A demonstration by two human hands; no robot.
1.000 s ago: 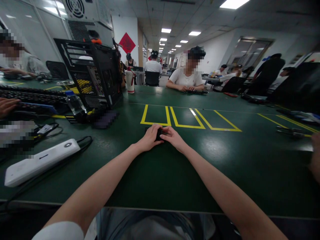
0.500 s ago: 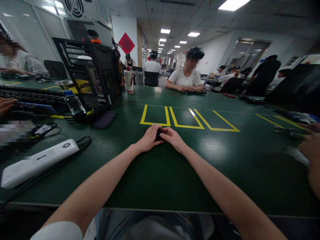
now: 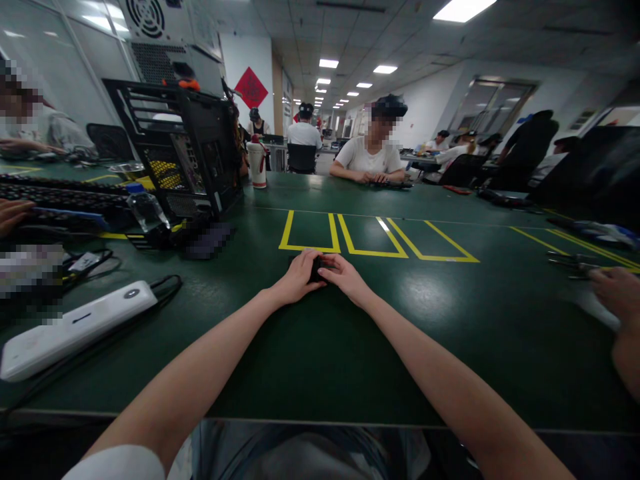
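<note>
A small black object (image 3: 315, 269) rests on the green table (image 3: 330, 353), mostly covered by my fingers, so its kind does not show. My left hand (image 3: 299, 277) is closed around its left side, the fingers curled over the top. From the other side my right hand (image 3: 345, 277) grips it, thumb and fingertips pressed toward its right edge. Both hands meet just in front of the yellow tape outline (image 3: 309, 250) on the tabletop.
To the left lie a white power strip (image 3: 80, 330) with a black cable, a water bottle (image 3: 147, 210) and an open black computer case (image 3: 200, 147). A white cup (image 3: 257, 163) stands behind. A co-worker's hand (image 3: 617, 293) is at the right edge; another person (image 3: 373, 157) sits opposite.
My hands keep the same hold on the black object. At the right, the co-worker's hand has moved slightly left toward dark tools. The view has shifted a little.
</note>
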